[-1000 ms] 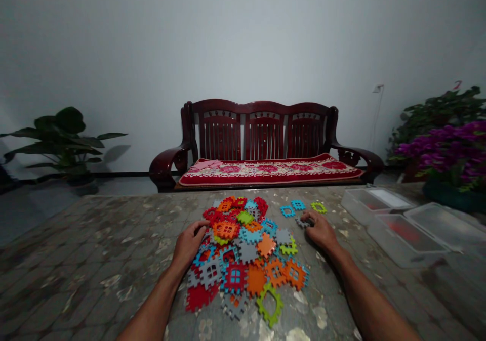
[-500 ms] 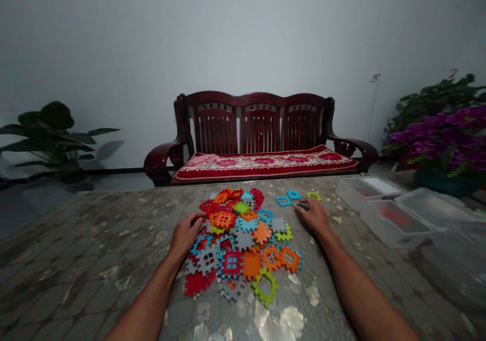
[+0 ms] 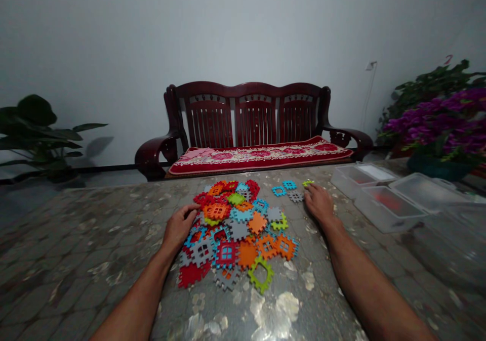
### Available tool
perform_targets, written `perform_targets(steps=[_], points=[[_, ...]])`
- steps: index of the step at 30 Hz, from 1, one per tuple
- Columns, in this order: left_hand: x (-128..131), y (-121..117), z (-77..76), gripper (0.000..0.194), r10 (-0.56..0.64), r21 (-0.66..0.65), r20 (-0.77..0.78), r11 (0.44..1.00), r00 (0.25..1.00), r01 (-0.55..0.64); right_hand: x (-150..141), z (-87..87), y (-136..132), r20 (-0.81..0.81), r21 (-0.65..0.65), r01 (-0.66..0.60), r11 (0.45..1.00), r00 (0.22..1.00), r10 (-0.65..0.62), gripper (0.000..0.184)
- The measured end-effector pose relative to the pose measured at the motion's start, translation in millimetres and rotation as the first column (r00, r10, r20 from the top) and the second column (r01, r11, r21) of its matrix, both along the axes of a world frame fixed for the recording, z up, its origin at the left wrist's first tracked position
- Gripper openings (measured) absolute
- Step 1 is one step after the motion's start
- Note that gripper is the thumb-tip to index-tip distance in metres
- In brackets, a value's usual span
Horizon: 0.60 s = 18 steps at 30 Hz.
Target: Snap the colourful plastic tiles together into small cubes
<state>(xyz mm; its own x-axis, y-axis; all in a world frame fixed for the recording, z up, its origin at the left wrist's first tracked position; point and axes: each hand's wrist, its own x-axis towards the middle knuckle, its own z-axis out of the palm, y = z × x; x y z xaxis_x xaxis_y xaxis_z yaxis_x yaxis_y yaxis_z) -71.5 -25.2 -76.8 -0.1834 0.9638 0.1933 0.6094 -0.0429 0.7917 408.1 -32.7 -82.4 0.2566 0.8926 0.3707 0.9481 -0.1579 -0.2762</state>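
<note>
Cannot see all of the lime-green toothed plastic frame [image 3: 307,183], part-hidden by the right hand [image 3: 320,202] near the far edge of the grey patterned table [image 3: 94,245]. Cannot tell the left hand's [image 3: 179,224] contact with the multicoloured toothed plastic plates [image 3: 238,229], nor identify blurred red contents [image 3: 388,202] in the translucent plastic box [image 3: 374,218] toward the right edge.

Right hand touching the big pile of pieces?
Apart: the head view shows a strip of tabletop between the right hand and the pile.

Pieces [image 3: 238,229] lie on the table [image 3: 114,240], left of the boxes [image 3: 372,211]
</note>
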Motion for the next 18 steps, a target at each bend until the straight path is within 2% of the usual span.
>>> perform_targets(steps=[3,7,10,13,18], points=[[0,1,-1.1,0.034,0.005,-0.006,0.005,1.000,1.000,-0.005,-17,4.8,1,0.035,0.035,-0.198,0.980,0.980,0.197,0.041],[1,0,-1.7,0.034,0.003,0.007,0.024,1.000,1.000,-0.003,-43,8.5,3,0.094,-0.070,-0.333,0.940,0.936,0.339,0.039],[2,-1,-0.9,0.033,0.004,-0.002,0.026,1.000,1.000,-0.004,-54,8.9,8,0.105,-0.143,-0.355,0.924,0.923,0.371,0.043],[3,-2,1.1,0.034,0.004,-0.016,0.024,1.000,1.000,-0.004,-56,7.4,13,0.132,-0.158,-0.356,0.921,0.917,0.376,0.047],[4,-3,3.6,0.033,-0.005,-0.010,0.028,1.000,1.000,0.005,-47,0.8,18,0.159,-0.160,-0.202,0.966,0.961,0.227,0.053]])
